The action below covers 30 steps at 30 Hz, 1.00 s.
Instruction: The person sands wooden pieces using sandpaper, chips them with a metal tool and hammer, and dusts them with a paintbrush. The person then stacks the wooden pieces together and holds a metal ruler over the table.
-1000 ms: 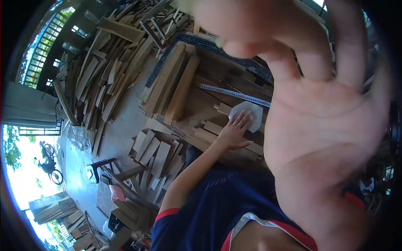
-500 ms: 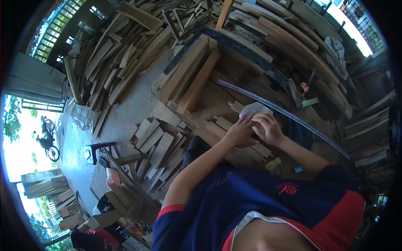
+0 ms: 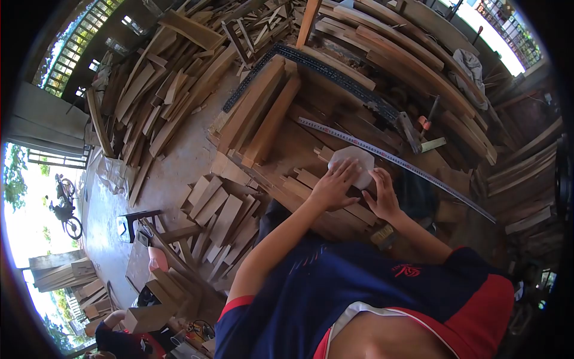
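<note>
A whitish, many-sided flat piece (image 3: pixel 366 163) lies over the wooden strips on the workbench; what it is made of I cannot tell. My left hand (image 3: pixel 336 186) rests on its left part with the fingers stretched out and the thumb apart. Touching or very close to its right edge are the fingertips of my right hand (image 3: pixel 384 196), whose fingers are also apart. Just beyond the piece runs a long metal ruler (image 3: pixel 397 160). Several notched wooden strips (image 3: pixel 308 182) lie left of and under my hands. A wide brush (image 3: pixel 382 234) is close to my right forearm.
Farther off on the bench are a black perforated square (image 3: pixel 335 75), thick wooden blocks (image 3: pixel 272 119) and a tool with an orange part (image 3: pixel 424 122). Cut wood pieces (image 3: pixel 224 209) are heaped at the left. Another person (image 3: pixel 128 338) is at the lower left, near a wood block.
My hands have moved apart; the left now lies spread on the white piece and the right has drawn back to its edge. More of the piece shows. The view has shifted slightly.
</note>
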Tool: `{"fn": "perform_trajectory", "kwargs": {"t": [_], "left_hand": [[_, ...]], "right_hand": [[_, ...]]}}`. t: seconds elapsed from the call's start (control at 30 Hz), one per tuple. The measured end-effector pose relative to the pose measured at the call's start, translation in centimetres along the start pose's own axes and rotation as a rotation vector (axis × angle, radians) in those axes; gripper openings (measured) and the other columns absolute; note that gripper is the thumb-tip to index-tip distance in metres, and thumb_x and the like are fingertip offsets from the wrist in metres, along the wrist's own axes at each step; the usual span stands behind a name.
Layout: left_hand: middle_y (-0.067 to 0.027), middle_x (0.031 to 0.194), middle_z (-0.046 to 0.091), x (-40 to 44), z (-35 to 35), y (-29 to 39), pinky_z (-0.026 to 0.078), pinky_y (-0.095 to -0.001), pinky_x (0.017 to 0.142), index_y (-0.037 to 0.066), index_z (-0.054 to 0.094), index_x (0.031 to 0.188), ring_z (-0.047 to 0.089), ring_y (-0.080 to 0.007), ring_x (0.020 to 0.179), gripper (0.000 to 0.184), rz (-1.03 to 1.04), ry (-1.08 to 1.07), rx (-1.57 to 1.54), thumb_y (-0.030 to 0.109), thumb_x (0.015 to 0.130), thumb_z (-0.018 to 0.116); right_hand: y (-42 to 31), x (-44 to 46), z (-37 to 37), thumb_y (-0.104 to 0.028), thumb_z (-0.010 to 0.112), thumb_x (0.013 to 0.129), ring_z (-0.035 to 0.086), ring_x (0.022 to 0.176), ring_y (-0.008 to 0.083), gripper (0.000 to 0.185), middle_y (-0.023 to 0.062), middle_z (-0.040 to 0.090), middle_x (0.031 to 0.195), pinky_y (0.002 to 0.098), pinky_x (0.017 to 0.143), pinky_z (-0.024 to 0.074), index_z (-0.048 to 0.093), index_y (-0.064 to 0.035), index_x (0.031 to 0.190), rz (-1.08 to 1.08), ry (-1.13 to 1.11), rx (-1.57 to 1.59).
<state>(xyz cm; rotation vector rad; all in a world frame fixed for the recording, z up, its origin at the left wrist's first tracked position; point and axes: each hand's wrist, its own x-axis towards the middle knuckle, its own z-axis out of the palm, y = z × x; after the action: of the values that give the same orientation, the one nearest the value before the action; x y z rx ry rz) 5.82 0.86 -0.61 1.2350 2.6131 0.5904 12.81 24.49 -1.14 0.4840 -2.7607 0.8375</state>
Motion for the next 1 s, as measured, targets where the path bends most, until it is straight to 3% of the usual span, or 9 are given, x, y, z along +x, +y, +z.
{"fn": "perform_trajectory", "kwargs": {"t": [0.2,1.0], "left_hand": [[-0.0155,0.175,0.024,-0.3,-0.2,-0.7,0.016,-0.0551,0.132,0.008,0.033,0.166,0.015,-0.0335,0.164,0.096,-0.046,0.035,0.018,0.065,0.095,0.062],[-0.0155,0.175,0.025,0.2,0.7,0.1,0.014,-0.0529,0.132,0.008,0.033,0.165,0.016,-0.0339,0.164,0.091,-0.025,0.06,-0.011,0.066,0.099,0.056]], "right_hand": [[-0.3,-0.1,-0.2,-0.016,0.073,0.095,0.048,0.136,0.0469,0.067,0.0272,0.047,0.145,0.0505,0.114,0.0426,0.041,0.0,0.151,0.03,-0.016,0.04],[-0.3,0.1,0.1,-0.015,0.061,0.102,0.05,0.13,0.0494,0.054,0.03,0.049,0.14,0.0524,0.109,0.0446,0.041,0.0018,0.149,0.06,0.061,0.108]]}}
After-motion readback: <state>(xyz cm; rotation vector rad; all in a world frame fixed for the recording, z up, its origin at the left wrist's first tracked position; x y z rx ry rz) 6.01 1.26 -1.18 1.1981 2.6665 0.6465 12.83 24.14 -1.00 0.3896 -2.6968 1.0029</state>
